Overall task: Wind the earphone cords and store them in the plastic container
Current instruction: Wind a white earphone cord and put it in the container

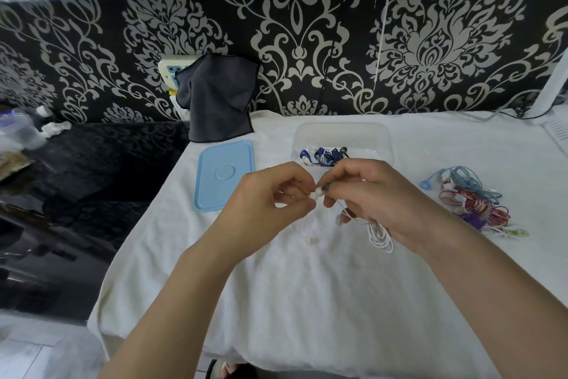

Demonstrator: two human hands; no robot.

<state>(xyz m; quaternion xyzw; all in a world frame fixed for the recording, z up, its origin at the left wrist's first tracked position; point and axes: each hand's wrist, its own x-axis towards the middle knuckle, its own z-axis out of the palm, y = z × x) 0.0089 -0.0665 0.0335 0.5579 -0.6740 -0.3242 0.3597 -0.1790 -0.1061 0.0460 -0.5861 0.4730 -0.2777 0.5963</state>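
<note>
Left hand (273,194) pinching white earbuds (318,193), right hand (378,197) gripping their coiled white cord (381,235), coil partly hidden behind palm, plastic container (342,136) contents partly obscured by fingers.

white earphone cord (380,235), dark blue earphones (326,156) in the clear container (341,133), a pale blue lid (226,174), red and light blue cords (470,199), white tablecloth (292,286), black-and-silver damask wall (307,50).
</note>
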